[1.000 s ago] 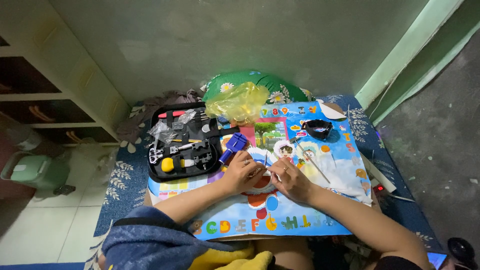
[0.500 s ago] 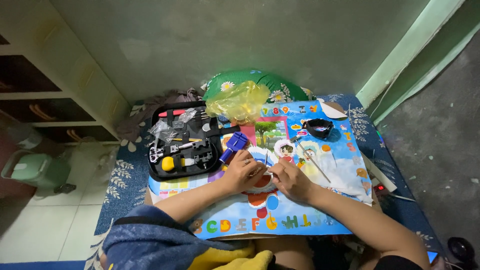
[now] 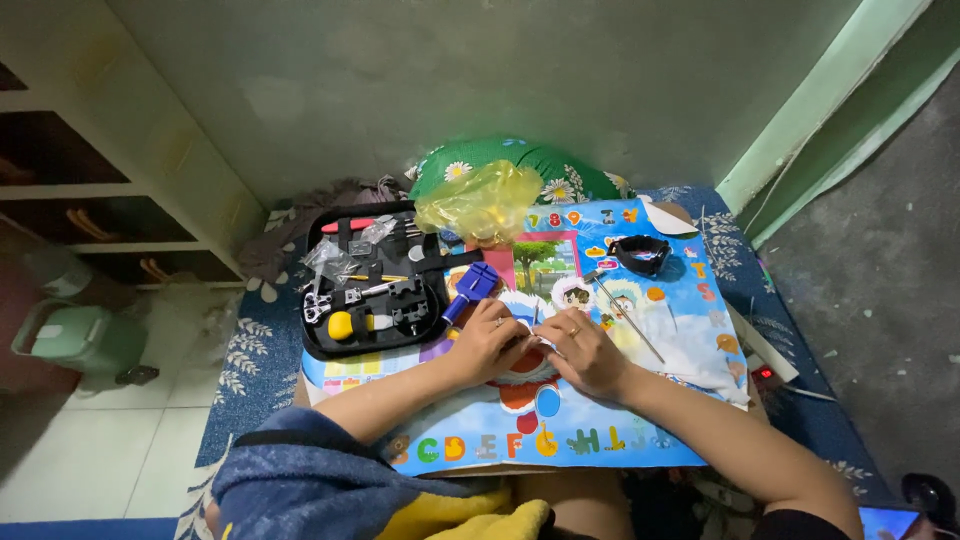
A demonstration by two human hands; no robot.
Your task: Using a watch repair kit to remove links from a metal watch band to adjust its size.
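Both hands meet over the colourful alphabet mat (image 3: pixel 600 440) — the left hand (image 3: pixel 487 340) and right hand (image 3: pixel 585 352) pinch a small pale piece (image 3: pixel 535 340) between their fingertips, too small to identify. The blue tool (image 3: pixel 473 287) lies just beyond the left hand, beside the open black tool case (image 3: pixel 375 290).

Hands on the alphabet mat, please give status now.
Left hand and right hand together on the alphabet mat, fingertips meeting on something small, not identifiable. Blue tool just beyond left hand. Open black tool kit to the left.
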